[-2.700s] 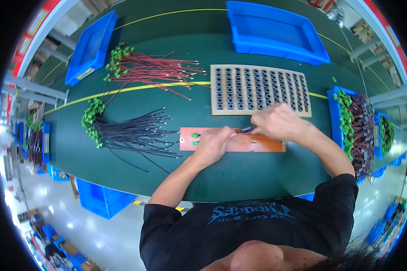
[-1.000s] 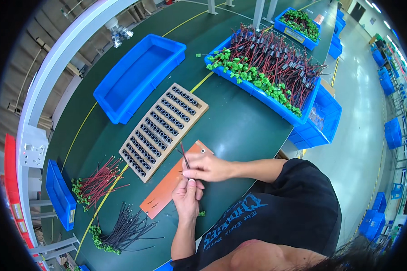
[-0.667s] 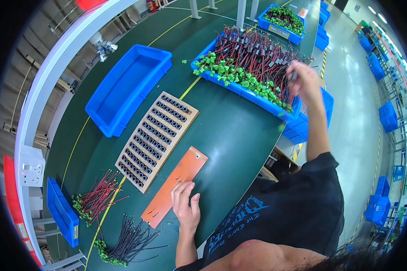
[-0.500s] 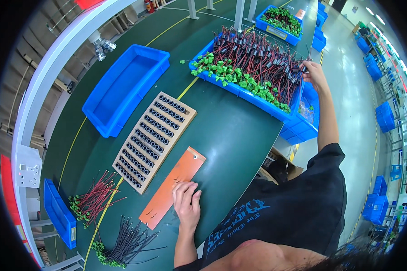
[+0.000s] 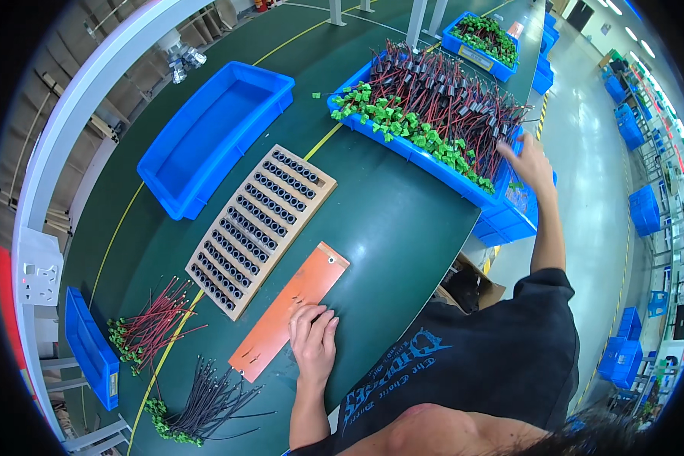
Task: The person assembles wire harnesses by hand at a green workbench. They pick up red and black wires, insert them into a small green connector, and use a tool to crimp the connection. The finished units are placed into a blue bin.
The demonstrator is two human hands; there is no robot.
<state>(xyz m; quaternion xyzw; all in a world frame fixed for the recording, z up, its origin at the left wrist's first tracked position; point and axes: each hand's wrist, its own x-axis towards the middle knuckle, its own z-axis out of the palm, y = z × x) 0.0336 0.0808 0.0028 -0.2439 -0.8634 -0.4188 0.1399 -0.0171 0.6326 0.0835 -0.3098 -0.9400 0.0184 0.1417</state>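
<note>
My right hand (image 5: 527,163) is over the right end of a large blue bin (image 5: 414,154), thumb and forefinger apart, with nothing visible between them. The bin is heaped with red-and-black wire leads (image 5: 452,99) that have green connectors (image 5: 403,125) and black cylindrical sleeves. My left hand (image 5: 312,342) rests on the near edge of an orange strip (image 5: 289,315) with slits, its fingers loosely curled and nothing visible in them. Beyond the strip lies a wooden rack (image 5: 260,228) holding rows of black ring-ended cylinders.
A shallow blue tray (image 5: 213,137) stands at the far left of the green table. Bundles of red wires (image 5: 156,319) and black wires (image 5: 213,399) lie near left, beside a smaller blue bin (image 5: 91,349). Another filled bin (image 5: 482,57) stands behind; a blue crate (image 5: 509,216) is below the right end.
My right hand has moved slightly down from the wire leads at the bin's right end, and its pinch on a lead has opened. My left hand stays on the orange strip.
</note>
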